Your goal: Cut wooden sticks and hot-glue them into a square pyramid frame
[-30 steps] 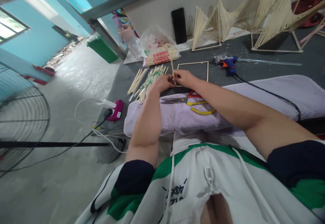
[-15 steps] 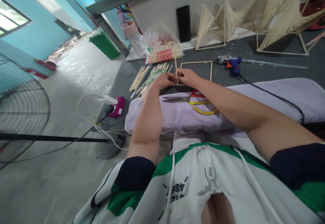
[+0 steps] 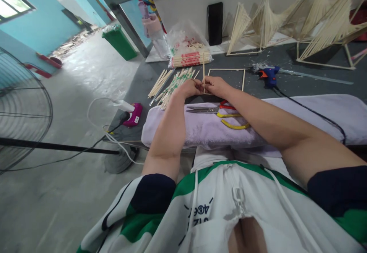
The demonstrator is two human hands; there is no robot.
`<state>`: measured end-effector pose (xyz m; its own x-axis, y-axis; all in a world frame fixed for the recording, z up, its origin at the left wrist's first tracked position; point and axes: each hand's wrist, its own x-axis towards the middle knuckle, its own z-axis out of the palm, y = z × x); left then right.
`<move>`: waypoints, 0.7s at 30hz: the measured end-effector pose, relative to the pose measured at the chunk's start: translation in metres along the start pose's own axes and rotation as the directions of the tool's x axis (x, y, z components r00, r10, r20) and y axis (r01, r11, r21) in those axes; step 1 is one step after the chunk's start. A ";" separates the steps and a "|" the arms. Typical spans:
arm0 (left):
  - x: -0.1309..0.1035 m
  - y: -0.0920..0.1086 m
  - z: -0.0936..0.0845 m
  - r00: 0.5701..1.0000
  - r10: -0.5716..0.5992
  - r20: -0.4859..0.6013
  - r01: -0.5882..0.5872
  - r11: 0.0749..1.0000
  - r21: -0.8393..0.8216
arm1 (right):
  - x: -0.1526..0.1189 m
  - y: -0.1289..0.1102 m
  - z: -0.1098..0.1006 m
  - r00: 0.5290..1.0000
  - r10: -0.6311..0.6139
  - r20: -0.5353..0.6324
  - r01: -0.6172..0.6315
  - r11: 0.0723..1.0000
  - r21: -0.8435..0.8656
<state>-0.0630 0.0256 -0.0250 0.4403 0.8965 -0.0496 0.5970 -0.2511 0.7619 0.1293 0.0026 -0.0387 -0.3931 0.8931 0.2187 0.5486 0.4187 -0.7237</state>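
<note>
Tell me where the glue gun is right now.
In the head view, the glue gun lies on the dark table, to the right of the square stick frame and just beyond the purple towel.

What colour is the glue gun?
The glue gun is blue with an orange trigger; see the head view.

A slim, pale stick (image 3: 203,67) stands upright, pinched where the left hand (image 3: 192,88) and right hand (image 3: 216,86) meet. Partly hidden behind the right hand, a four-sided stick frame (image 3: 243,79) lies flat.
</note>
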 end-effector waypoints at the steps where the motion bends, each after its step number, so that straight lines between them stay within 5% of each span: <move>1: 0.001 0.000 0.000 1.000 0.000 0.011 0.000 1.000 -0.003 | 0.000 0.000 0.000 1.000 -0.004 0.001 0.004 1.000 -0.005; 21: -0.004 0.020 0.001 0.997 -0.050 0.050 0.048 0.998 0.034 | -0.002 0.000 -0.003 1.000 -0.019 0.021 0.020 0.999 -0.043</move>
<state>-0.0518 0.0169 -0.0098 0.4431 0.8884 -0.1198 0.6401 -0.2200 0.7362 0.1323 0.0011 -0.0368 -0.4185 0.8815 0.2187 0.5718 0.4428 -0.6907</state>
